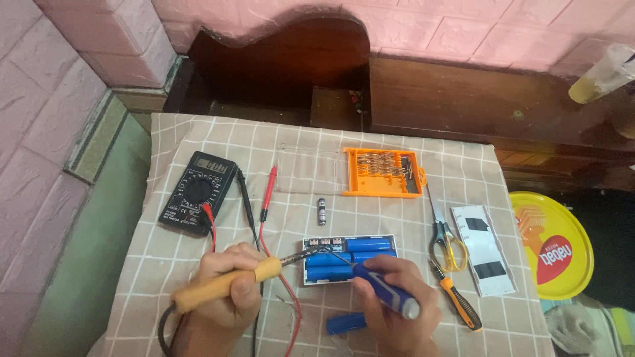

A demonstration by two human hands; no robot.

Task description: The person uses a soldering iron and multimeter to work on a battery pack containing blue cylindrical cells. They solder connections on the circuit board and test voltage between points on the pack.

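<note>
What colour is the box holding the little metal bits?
Orange bit box, clearest in the head view.

Two hands are working: the left hand (228,291) and the right hand (397,304). One soldering iron (225,284), two screwdrivers (383,291) (460,305), one multimeter (197,192), two probes (245,198) (268,192), one scissors (444,238), one orange bit case (383,173), and one loose blue cell (345,323) are lying at six o'clock.
</note>
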